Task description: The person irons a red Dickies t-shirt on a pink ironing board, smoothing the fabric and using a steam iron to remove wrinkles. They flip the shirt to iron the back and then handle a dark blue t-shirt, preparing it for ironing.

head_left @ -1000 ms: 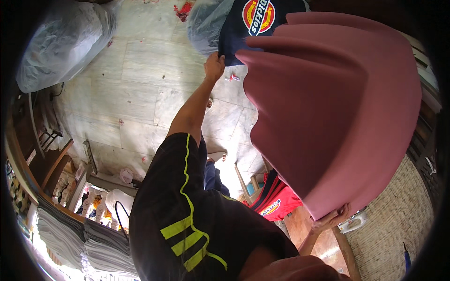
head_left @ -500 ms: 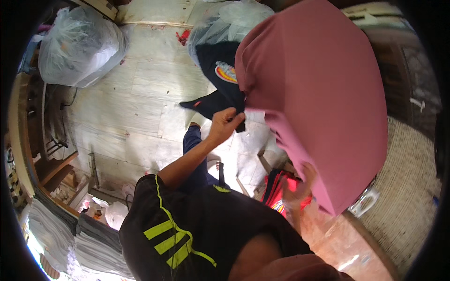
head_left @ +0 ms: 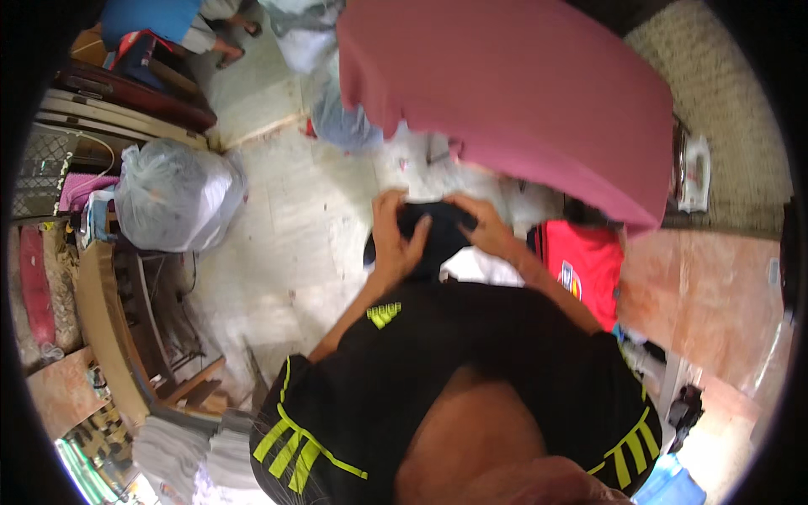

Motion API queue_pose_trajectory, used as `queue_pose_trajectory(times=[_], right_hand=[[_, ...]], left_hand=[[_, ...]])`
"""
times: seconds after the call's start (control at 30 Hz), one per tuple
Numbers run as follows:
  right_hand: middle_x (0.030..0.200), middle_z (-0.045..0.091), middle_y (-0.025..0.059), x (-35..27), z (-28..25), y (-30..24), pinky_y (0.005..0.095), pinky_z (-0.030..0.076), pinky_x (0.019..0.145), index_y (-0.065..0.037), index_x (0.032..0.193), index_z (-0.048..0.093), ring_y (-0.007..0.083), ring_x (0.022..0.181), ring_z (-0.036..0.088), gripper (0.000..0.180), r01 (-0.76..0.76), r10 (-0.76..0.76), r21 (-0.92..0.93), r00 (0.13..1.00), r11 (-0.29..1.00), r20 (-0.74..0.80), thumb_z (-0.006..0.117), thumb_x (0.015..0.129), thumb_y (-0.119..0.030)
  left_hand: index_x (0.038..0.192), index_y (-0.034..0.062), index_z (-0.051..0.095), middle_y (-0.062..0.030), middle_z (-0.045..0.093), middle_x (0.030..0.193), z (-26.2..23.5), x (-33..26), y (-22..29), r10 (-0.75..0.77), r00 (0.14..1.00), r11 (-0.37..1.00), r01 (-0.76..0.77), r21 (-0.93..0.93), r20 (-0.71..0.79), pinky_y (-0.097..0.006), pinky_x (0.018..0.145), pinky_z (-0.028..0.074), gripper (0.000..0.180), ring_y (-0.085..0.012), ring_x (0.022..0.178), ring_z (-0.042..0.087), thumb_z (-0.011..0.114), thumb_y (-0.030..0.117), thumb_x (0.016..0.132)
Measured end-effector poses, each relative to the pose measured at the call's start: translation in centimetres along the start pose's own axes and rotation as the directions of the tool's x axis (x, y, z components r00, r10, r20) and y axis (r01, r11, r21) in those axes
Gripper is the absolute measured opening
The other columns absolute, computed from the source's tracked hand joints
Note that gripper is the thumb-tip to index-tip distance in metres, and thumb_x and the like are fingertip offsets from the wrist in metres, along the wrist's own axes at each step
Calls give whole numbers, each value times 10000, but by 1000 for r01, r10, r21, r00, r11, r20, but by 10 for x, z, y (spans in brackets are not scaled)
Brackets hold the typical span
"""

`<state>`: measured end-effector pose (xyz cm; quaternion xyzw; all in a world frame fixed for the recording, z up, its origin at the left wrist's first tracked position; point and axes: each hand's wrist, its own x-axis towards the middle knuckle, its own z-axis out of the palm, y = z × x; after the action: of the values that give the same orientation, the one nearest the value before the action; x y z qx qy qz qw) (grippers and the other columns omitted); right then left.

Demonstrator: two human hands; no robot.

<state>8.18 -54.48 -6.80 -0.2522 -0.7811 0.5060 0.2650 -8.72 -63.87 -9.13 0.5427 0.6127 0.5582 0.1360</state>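
In front of my body I hold a folded or bunched dark cloth garment (head_left: 436, 240) between both hands. My left hand (head_left: 394, 240) grips its left side, thumb over the cloth. My right hand (head_left: 486, 229) has the upper right edge, fingers curled round it. The garment's lower part is hidden behind my shirt. Beyond the hands, a table or board draped in plain pink cloth (head_left: 513, 93) reaches across the far right. Beside my right forearm is a red garment (head_left: 585, 261) with a printed badge.
A clothes iron (head_left: 695, 174) rests beside the pink cloth, near a ribbed pale mat (head_left: 732, 109). Stuffed clear plastic bags (head_left: 177, 198) sit on the tiled floor (head_left: 282, 210). Stacked grey cloth (head_left: 172, 450) lies lower left. Another person in blue (head_left: 151, 23) is at the far left.
My right hand has left the area by the red garment and now grips the dark garment too. That garment has come off the pink cloth's edge toward my body. The view has shifted.
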Motion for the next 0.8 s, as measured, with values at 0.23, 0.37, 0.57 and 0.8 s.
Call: queue_pose_trajectory(times=[0.23,0.37,0.57,0.8], right_hand=[[1088,676,113,-75,-91,-47,319,481,905,20,1130,628,230,1011,658,281,61,-70,93,993,994,93,636,899,-142],[1018,675,36,-109,-134,-49,295,485,892,4,1128,635,156,965,636,271,-199,198,11,968,980,-151,596,860,17],[1094,668,19,-95,-277,-118,279,453,945,-20,1117,663,130,1065,604,256,-164,89,-321,967,933,-237,637,867,-71],[1022,682,157,84,-398,-155,325,507,802,22,1149,637,220,945,642,393,-411,-214,-753,789,514,-576,675,862,-245]], left_hand=[[1093,178,683,-53,664,1093,57,-56,-90,-171,832,968,42,248,527,-481,855,387,391,-282,1035,570,672,42,726],[1046,137,709,-80,697,1021,71,-75,-142,-251,818,963,265,48,517,-411,770,496,272,-293,901,656,658,14,809],[1048,6,681,-62,682,970,13,127,-48,-41,828,981,140,-136,559,-279,846,480,178,-161,921,620,670,59,879],[1099,46,642,-161,665,1040,8,406,56,411,864,749,-501,433,290,-471,899,467,262,-384,976,616,662,172,870]])
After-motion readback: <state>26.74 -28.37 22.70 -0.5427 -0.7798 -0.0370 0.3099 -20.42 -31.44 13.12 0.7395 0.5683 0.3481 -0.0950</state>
